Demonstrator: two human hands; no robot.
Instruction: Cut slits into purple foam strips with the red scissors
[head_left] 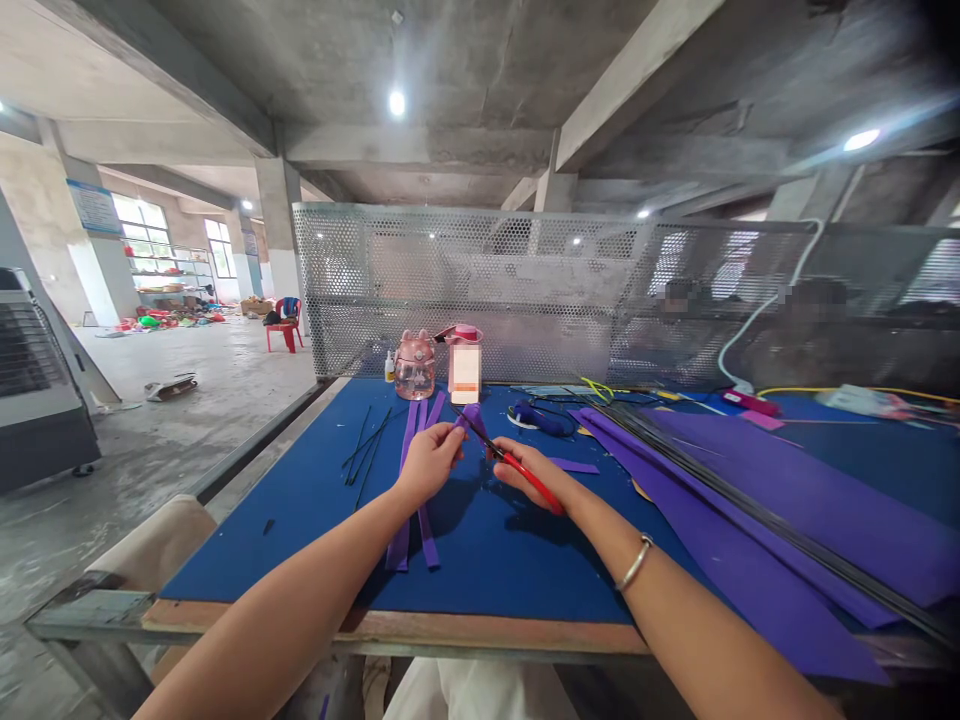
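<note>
My left hand (435,462) pinches a small purple strip (471,415) above the blue tabletop (300,540). In my right hand (525,470) is a pair of scissors with red handles (531,482), fingers closed round them. The dark blades reach up and left to the purple piece beside my left fingertips; whether they are cutting into it I cannot tell. Several long purple strips (400,535) lie under and beside my left forearm. Thin black sticks (364,450) are scattered to the left of them.
Large purple sheets (720,530) with long black rods (780,570) across them cover the table's right side. At the back stand a pink clear bottle (415,368) and a white cup-like container (465,375). A dark blue corded tool (540,418) lies near them, before a perforated metal screen (465,270).
</note>
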